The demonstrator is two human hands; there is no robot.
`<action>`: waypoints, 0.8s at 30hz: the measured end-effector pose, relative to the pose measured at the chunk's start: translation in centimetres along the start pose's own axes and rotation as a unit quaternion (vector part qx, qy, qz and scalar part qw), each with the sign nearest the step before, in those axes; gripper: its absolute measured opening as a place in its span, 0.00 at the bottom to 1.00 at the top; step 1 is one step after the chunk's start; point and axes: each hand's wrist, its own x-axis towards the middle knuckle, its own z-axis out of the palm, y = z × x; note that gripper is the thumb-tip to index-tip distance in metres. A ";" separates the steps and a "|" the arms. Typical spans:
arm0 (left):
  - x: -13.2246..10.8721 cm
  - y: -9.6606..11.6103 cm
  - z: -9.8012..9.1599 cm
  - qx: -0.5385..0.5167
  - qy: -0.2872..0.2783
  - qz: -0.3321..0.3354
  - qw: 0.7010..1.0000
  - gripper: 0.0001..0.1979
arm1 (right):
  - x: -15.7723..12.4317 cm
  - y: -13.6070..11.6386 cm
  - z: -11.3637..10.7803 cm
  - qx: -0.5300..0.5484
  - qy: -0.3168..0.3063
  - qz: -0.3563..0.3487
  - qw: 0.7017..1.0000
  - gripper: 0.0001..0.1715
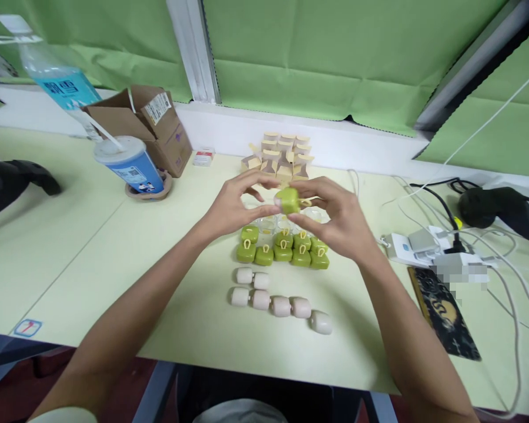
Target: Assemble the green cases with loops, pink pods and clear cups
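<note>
Above the table, a small glossy green block-shaped piece (pixel 290 200) with a yellow loop is held between my two hands. My left hand (pixel 240 202) pinches its left side with thumb and fingers, while my right hand (pixel 330 208) grips it from the right, beside the loop. Under my hands, more green pieces (pixel 283 253) with yellow loops stand in rows. Clear plastic pieces (pixel 267 224) lie just behind them, partly hidden by my hands. Nearer me are several pale pinkish-white rounded pieces (pixel 281 306) with small end knobs.
Small open cardboard boxes (pixel 271 158) stand by the wall. To the left are a blue cup (pixel 134 170), a brown carton (pixel 171 138) and a bottle (pixel 64 85). Power strip (pixel 405 248), cables and a black patterned pad (pixel 445 314) lie right.
</note>
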 end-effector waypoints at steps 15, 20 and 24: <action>-8.2 -10.9 -0.2 -0.086 0.016 -0.208 0.974 0.38 | -0.6 1.0 4.7 -0.300 -0.307 0.041 0.902 0.24; -8.4 -10.8 0.1 -0.056 0.009 -0.211 0.976 0.38 | -0.7 1.1 5.3 -0.333 -0.316 0.028 0.888 0.21; -8.5 -10.5 0.2 -0.029 0.000 -0.213 0.977 0.37 | -0.8 1.2 5.7 -0.351 -0.311 0.014 0.883 0.21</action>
